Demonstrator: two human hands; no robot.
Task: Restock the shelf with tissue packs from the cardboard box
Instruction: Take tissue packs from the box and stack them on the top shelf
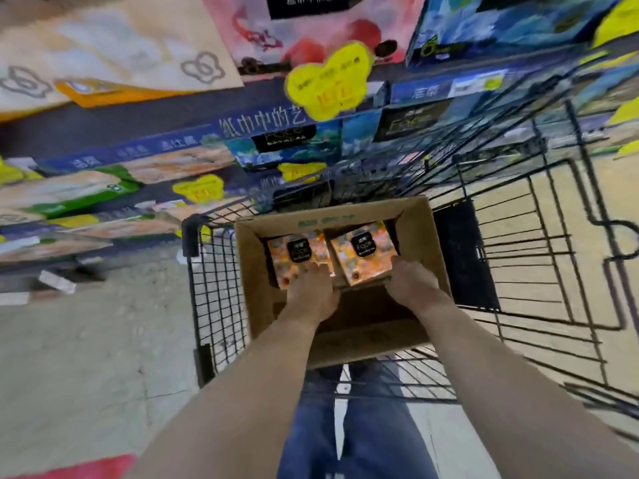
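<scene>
Blue store shelf (103, 157) at left. In brown cardboard box (425, 243), in black wire cart (214, 305): left hand (313, 295) gripping left orange tissue pack (294, 250), right hand (413, 281) gripping right orange tissue pack (366, 247). Pick-up step; next, lift both clear, swing left to shelf.

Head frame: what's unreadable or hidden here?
Head view throughout.
- Thumbs of left hand and right hand: under the hands, so grip on left pack and right pack is unclear.
- Any packs lower in cardboard box: covered by the top two.
- Yellow price tags on shelf: motion blur, text unreadable.
- Cart: right side cut by frame edge.
</scene>
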